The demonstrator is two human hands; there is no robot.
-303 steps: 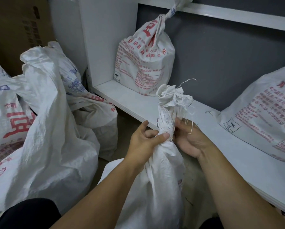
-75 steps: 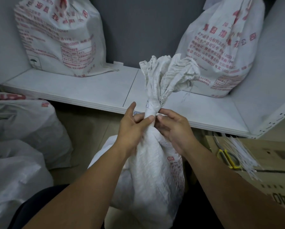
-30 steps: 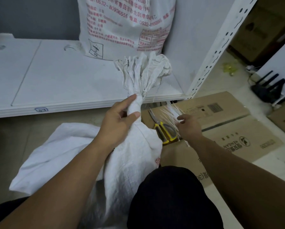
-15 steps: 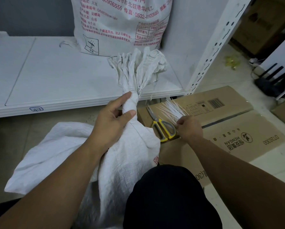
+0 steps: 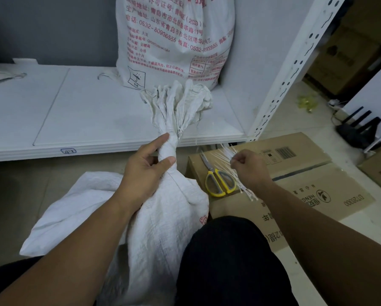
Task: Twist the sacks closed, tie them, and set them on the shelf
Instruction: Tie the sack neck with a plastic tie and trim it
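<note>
Nearest, a dark-trousered knee (image 5: 229, 261) hides the lower right side of the sack (image 5: 158, 228), and the frame's bottom edge cuts off its base, so how it sits on the floor cannot be made out. The sack stands between the person's arms, in front of the shelf, its long axis running upright and leaning slightly away. The left hand (image 5: 145, 171) grips the twisted neck, thumb and fingers wrapped round it. Above the grip the crumpled mouth (image 5: 178, 102) fans open, pointing up toward the shelf. To the right, the right hand (image 5: 249, 168) is curled, pinching white ties (image 5: 220, 155) from a bundle lying on a cardboard box (image 5: 306, 184) beside yellow-handled scissors (image 5: 220, 182); how many ties it holds cannot be told. Beyond, a printed sack (image 5: 174, 40), its top cut off, stands on the white shelf (image 5: 85, 120).
</note>
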